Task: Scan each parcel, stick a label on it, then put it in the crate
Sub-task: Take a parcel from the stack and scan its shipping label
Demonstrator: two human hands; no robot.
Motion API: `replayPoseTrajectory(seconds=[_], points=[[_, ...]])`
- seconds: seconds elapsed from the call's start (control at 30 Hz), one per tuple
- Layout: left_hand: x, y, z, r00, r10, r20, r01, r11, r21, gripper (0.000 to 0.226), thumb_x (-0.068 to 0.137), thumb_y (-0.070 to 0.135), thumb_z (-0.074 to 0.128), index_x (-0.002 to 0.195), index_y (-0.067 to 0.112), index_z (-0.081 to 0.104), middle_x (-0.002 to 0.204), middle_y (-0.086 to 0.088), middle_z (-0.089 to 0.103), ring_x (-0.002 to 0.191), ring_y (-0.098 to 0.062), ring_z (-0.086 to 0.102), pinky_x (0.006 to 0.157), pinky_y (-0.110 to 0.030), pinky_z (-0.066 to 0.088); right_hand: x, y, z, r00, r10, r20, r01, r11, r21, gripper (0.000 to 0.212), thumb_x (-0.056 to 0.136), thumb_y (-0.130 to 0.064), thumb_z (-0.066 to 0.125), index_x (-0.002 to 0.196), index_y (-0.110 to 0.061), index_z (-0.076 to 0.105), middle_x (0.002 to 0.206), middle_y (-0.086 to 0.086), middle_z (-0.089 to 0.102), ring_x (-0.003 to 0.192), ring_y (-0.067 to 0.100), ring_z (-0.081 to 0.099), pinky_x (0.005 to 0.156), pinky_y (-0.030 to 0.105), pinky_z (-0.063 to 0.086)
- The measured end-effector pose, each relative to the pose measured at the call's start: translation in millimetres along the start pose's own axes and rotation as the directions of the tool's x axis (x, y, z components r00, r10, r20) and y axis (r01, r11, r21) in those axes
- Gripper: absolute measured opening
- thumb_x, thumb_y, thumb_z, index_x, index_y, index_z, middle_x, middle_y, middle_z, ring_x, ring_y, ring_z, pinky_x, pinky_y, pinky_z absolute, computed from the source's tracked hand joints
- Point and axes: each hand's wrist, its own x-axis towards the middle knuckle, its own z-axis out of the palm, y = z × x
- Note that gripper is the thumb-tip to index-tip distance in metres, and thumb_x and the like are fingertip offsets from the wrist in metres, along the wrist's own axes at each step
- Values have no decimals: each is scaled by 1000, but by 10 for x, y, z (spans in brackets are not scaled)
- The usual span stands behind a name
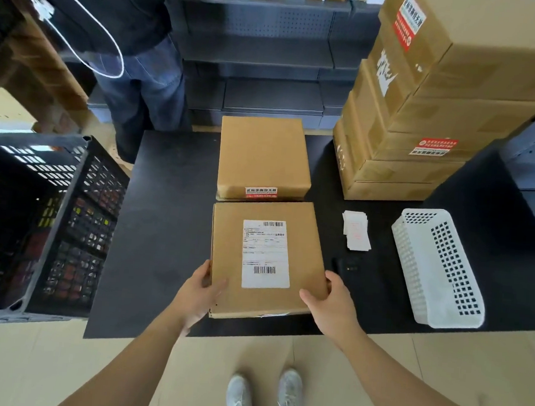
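Nearest to the camera, two bare arms reach forward over the pale floor and a pair of grey shoes (263,398), both arms almost straight and coming a little together. The left hand (201,290) takes the near left corner of the parcel (232,232), the thumb lying on the top face and the fingers curled round the side edge. The right hand (332,301) takes the near right corner in the same way, so each grip is closed on the cardboard. The parcel lies flat at the near edge of the black surface (168,227); whether it is lifted a little, I cannot tell. Its longer side runs from near to far, slightly turned, and the white label (266,254) on top runs the same way. Just right of it lie a dark scanner (347,268), a small pile of paper slips (357,230) and a white basket (440,271). On the left, beside the surface, stands the black crate (76,219). Just behind the parcel lies a second parcel (263,154). Farther right is a stack of cartons (426,119), and at the back another person (136,64) before dark shelves (266,42).
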Motion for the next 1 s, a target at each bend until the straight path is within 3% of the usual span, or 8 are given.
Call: replayPoseTrajectory(seconds=[0.1, 0.2, 0.27, 0.37, 0.47, 0.67, 0.8, 1.0], points=[[95, -53, 43, 999, 15, -36, -13, 999, 35, 53, 99, 29, 61, 149, 30, 44, 122, 19, 67, 109, -3, 66, 98, -33, 53, -4, 62, -27, 999, -9, -40, 9, 1000, -16, 81, 84, -48, 78, 151, -26, 38, 138, -2, 54, 115, 18, 60, 103, 44, 53], [97, -35, 88, 995, 60, -74, -52, 992, 111, 47, 98, 29, 62, 143, 32, 46, 121, 23, 64, 111, -2, 63, 92, -25, 49, -4, 106, -94, 997, -18, -74, 16, 999, -29, 75, 89, -49, 73, 152, -25, 41, 136, -3, 55, 116, 17, 59, 103, 38, 51], [86, -31, 104, 977, 148, -154, -108, 964, 243, 49, 96, 27, 65, 141, 29, 46, 129, 21, 58, 118, -6, 58, 97, -27, 46, 27, 155, -208, 982, -9, -188, 8, 1000, -6, 63, 94, -45, 68, 148, -20, 48, 134, 1, 59, 110, 16, 61, 97, 33, 49], [30, -29, 168, 900, 381, -212, -229, 827, 513, 50, 92, 22, 69, 139, 21, 52, 136, 8, 50, 125, -8, 43, 105, -31, 40, 155, 274, -427, 939, 34, -343, -56, 997, -55, 54, 97, -37, 66, 144, -14, 52, 135, 12, 59, 113, 25, 59, 100, 39, 48], [-47, -30, 297, 846, 530, -64, -343, 630, 697, 31, 93, 14, 65, 124, 15, 63, 128, 3, 54, 120, -10, 39, 95, -28, 38, 338, 351, -504, 949, 63, -310, -153, 950, -273, 74, 92, -50, 67, 152, -15, 40, 145, 14, 48, 131, 34, 49, 106, 52, 46], [-31, -211, 363, 859, 510, 45, -376, 570, 731, 36, 96, 19, 63, 131, 30, 62, 125, 20, 44, 125, -10, 40, 97, -24, 36, 593, 354, -286, 937, 86, -340, -251, 841, -479, 107, 82, -78, 59, 157, -10, 23, 153, 13, 37, 139, 35, 38, 104, 54, 41], [27, -313, 366, 847, 531, 25, -370, 556, 744, 36, 95, 20, 66, 131, 25, 63, 135, 10, 49, 129, -9, 36, 105, -26, 35, 625, 413, -201, 919, 76, -387, -275, 828, -489, 102, 87, -72, 57, 157, -7, 22, 152, 15, 37, 137, 35, 37, 101, 54, 43], [25, -342, 358, 839, 543, 20, -375, 552, 745, 37, 95, 23, 65, 132, 25, 62, 138, 10, 49, 131, -6, 35, 102, -24, 34, 643, 422, -263, 930, 94, -356, -263, 846, -465, 96, 83, -64, 67, 151, -4, 32, 145, 18, 42, 132, 38, 41, 102, 52, 43]])
